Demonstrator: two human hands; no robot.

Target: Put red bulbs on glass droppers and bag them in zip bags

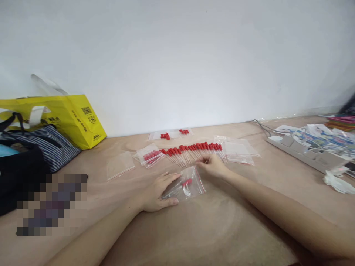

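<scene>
A clear zip bag (196, 188) with a red-tipped stick (187, 182) inside lies flat before me. My left hand (158, 192) rests at its left side, thumb and fingers spread apart along the plastic. Beyond it is a row of thin pale sticks with red tips (191, 148). My right hand (212, 165) reaches to the lower ends of these sticks, its fingertips pinched together; what lies between them is hidden.
Left of the row lie a filled zip bag (151, 157) and a flat one (121, 164); more bags (240, 150) lie right. Further back are red-tipped pieces (165, 136). A yellow bag (83, 125) stands left, a power strip (299, 153) lies right.
</scene>
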